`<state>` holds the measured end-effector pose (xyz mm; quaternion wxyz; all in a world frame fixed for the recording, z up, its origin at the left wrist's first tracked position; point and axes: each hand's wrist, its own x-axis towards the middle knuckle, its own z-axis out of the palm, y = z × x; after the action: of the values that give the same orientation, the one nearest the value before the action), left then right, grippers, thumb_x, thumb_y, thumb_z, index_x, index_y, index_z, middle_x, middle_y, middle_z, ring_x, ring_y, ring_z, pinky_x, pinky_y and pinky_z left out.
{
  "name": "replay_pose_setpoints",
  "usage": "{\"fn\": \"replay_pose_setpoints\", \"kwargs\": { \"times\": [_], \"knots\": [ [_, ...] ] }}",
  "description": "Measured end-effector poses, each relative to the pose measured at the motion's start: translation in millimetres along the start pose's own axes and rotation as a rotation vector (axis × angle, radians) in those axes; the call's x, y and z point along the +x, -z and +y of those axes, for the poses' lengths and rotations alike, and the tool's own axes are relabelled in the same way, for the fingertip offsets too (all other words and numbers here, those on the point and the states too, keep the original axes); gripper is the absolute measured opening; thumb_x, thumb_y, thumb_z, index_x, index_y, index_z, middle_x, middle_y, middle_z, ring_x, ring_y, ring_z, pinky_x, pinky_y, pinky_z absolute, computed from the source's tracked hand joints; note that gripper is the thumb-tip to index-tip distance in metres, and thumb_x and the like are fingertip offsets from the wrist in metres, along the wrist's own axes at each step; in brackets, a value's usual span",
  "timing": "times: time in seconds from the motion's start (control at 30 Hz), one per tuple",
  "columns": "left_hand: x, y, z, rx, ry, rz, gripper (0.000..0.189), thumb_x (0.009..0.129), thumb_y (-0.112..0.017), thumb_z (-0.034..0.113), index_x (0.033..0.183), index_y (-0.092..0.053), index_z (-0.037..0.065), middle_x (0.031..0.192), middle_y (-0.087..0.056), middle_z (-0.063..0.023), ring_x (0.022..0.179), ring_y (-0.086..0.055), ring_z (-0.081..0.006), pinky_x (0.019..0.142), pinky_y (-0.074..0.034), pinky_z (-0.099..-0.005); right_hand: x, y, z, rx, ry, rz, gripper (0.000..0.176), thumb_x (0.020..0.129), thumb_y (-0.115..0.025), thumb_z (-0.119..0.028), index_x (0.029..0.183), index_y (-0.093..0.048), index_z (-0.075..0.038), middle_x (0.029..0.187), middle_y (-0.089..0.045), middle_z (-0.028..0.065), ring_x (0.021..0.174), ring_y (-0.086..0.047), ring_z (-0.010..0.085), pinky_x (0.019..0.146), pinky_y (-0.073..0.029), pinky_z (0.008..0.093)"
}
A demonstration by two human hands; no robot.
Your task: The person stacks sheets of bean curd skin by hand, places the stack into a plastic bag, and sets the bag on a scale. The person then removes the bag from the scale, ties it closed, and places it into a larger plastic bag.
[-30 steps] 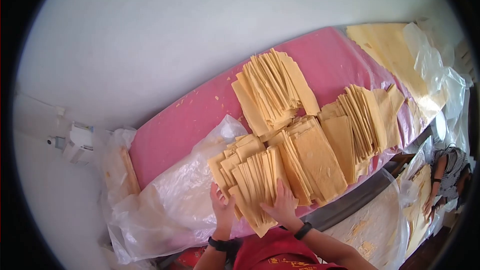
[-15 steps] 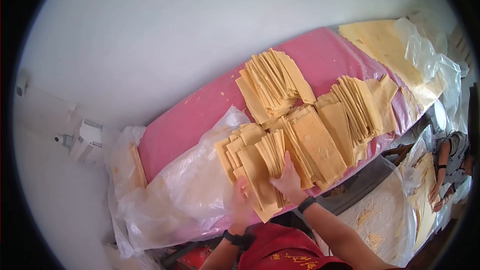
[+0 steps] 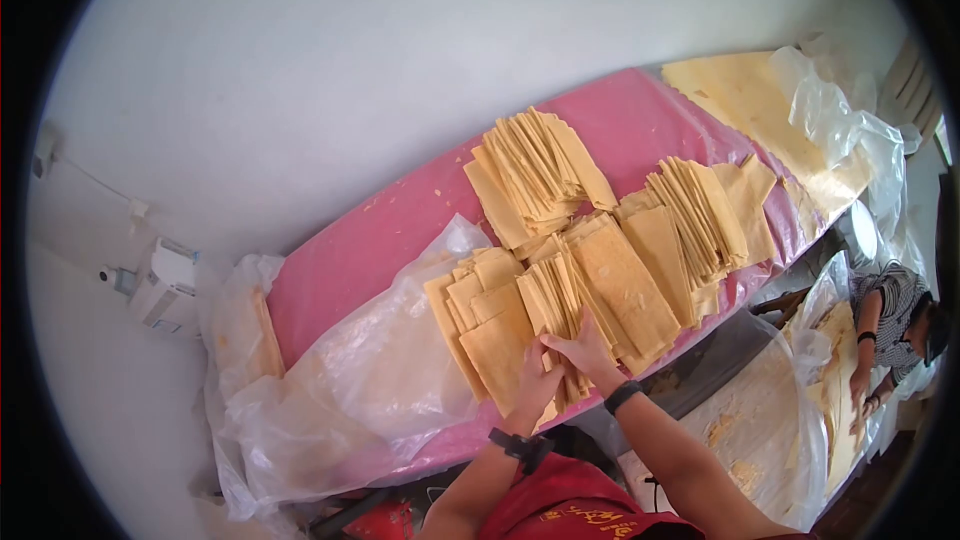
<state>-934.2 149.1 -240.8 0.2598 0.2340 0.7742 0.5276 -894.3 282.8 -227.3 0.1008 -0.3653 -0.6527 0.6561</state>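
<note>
Thin tan rectangular sheets, which look like bean curd sheets, lie in several overlapping stacks on a pink covered surface. My left hand (image 3: 538,385) and my right hand (image 3: 588,352) meet at the near end of an upright-fanned bundle of sheets (image 3: 548,302). The fingers of both hands are closed around its edges, and the fingertips are partly hidden. Left of the bundle lies a flatter stack of sheets (image 3: 495,325); to its right is a broad stack (image 3: 625,285). Farther back stand two more fanned stacks, one at the upper left (image 3: 530,175) and one at the right (image 3: 700,215).
Clear plastic film (image 3: 370,360) covers the left part of the pink surface (image 3: 350,250). A white wall rises behind it. At the right, a person in a striped top (image 3: 888,315) handles sheets on another plastic-covered table (image 3: 760,430). A white box (image 3: 165,285) sits at far left.
My left hand has moved right, from the left stack to the fanned bundle beside my right hand. My right hand stays at that bundle. The view has shifted slightly.
</note>
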Motion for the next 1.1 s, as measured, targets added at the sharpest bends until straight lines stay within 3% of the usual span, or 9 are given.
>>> {"fn": "replay_pose_setpoints", "kwargs": {
  "times": [0.17, 0.23, 0.33, 0.43, 0.53, 0.63, 0.77, 1.0, 1.1],
  "knots": [
    [-6.7, 7.2, -12.5, -0.331, 0.179, -0.105, 0.061, 0.081, -0.06, 0.006, 0.138, -0.039, 0.004, 0.135, -0.045, -0.0096, 0.124, -0.046, -0.0214, 0.101, -0.04, -0.0324, 5.3, -16.8, -37.8, -0.648, -0.11, 0.065, 0.098, 0.062, -0.08, -0.035, 0.138, -0.03, 0.003, 0.126, -0.052, 0.0258, 0.118, -0.051, 0.0385, 0.098, -0.042, 0.043],
    [-3.2, 17.2, -49.8, -0.496, 0.316, -0.106, 0.054, 0.087, -0.058, 0.009, 0.138, -0.041, 0.006, 0.132, -0.048, -0.0058, 0.122, -0.047, -0.0182, 0.096, -0.044, -0.0311, 14.0, -12.5, -34.8, -0.598, -0.139, 0.055, 0.093, 0.062, -0.078, -0.031, 0.136, -0.032, 0.003, 0.121, -0.055, 0.0258, 0.114, -0.053, 0.0403, 0.096, -0.044, 0.0442],
    [1.1, 30.8, -21.7, -0.675, 0.498, 0.019, 0.051, 0.09, -0.058, 0.01, 0.137, -0.04, 0.003, 0.136, -0.047, -0.0102, 0.124, -0.046, -0.0221, 0.099, -0.042, -0.0357, 15.2, 13.6, -30.4, -0.503, -0.07, 0.08, 0.078, 0.067, -0.073, -0.021, 0.131, -0.036, 0.003, 0.108, -0.063, 0.0208, 0.1, -0.062, 0.0368, 0.088, -0.049, 0.0426],
    [1.6, 32.8, -1.5, -0.669, 0.542, 0.029, 0.054, 0.095, -0.056, 0.025, 0.14, -0.036, 0.003, 0.138, -0.044, -0.0101, 0.125, -0.045, -0.0224, 0.102, -0.039, -0.0373, -2.2, 55.0, -49.5, 0.5, -0.053, -0.134, 0.061, 0.076, -0.068, -0.012, 0.128, -0.042, 0.004, 0.109, -0.064, 0.0124, 0.097, -0.063, 0.0218, 0.082, -0.052, 0.0335],
    [7.6, 31.5, 11.5, -0.749, 0.519, -0.093, 0.063, 0.095, -0.053, 0.041, 0.141, -0.033, 0.004, 0.14, -0.043, -0.0084, 0.129, -0.04, -0.0232, 0.103, -0.037, -0.0396, -33.1, 96.1, -69.5, 0.707, -0.246, -0.276, 0.051, 0.081, -0.067, -0.014, 0.125, -0.048, 0.003, 0.109, -0.064, 0.0126, 0.097, -0.064, 0.0202, 0.082, -0.053, 0.0334],
    [22.8, 18.3, 61.2, -1.077, 0.305, -0.539, 0.069, 0.091, -0.061, 0.037, 0.142, -0.029, 0.004, 0.139, -0.043, -0.0089, 0.129, -0.041, -0.0218, 0.105, -0.036, -0.037, -63.7, 111.5, -52.0, 0.791, -0.312, -0.261, 0.045, 0.091, -0.06, -0.027, 0.125, -0.05, 0.001, 0.112, -0.063, 0.0115, 0.096, -0.064, 0.0191, 0.082, -0.053, 0.0326],
    [15.6, -18.5, 92.2, -0.699, 0.372, -0.632, 0.077, 0.081, -0.072, 0.014, 0.141, -0.025, 0.002, 0.132, -0.046, -0.01, 0.122, -0.046, -0.0209, 0.102, -0.039, -0.0352, -108.5, 121.7, -18.5, 0.641, -0.263, -0.071, 0.055, 0.098, -0.046, -0.042, 0.135, -0.041, -0.002, 0.121, -0.059, 0.0079, 0.107, -0.058, 0.0174, 0.091, -0.048, 0.0329],
    [-43.7, -114.5, 90.9, -0.328, 0.03, -0.856, 0.097, 0.073, -0.083, 0.022, 0.142, -0.016, 0.006, 0.134, -0.039, -0.0092, 0.125, -0.04, -0.0213, 0.104, -0.036, -0.0359, -187.3, 168.8, 30.5, 0.864, -0.306, 0.299, 0.056, 0.1, -0.039, -0.045, 0.133, -0.045, 0.0, 0.125, -0.057, 0.0093, 0.113, -0.056, 0.0184, 0.098, -0.043, 0.0323],
    [-73.1, -147.8, 113.5, -0.148, 0.036, -0.964, 0.103, 0.071, -0.084, 0.026, 0.143, -0.014, 0.004, 0.137, -0.036, -0.0136, 0.128, -0.039, -0.0224, 0.105, -0.036, -0.0354, -225.8, 190.6, 56.5, 0.992, -0.352, 0.411, 0.058, 0.099, -0.039, -0.048, 0.132, -0.046, -0.001, 0.125, -0.057, 0.0107, 0.112, -0.057, 0.0207, 0.098, -0.043, 0.033]
  ]
}}
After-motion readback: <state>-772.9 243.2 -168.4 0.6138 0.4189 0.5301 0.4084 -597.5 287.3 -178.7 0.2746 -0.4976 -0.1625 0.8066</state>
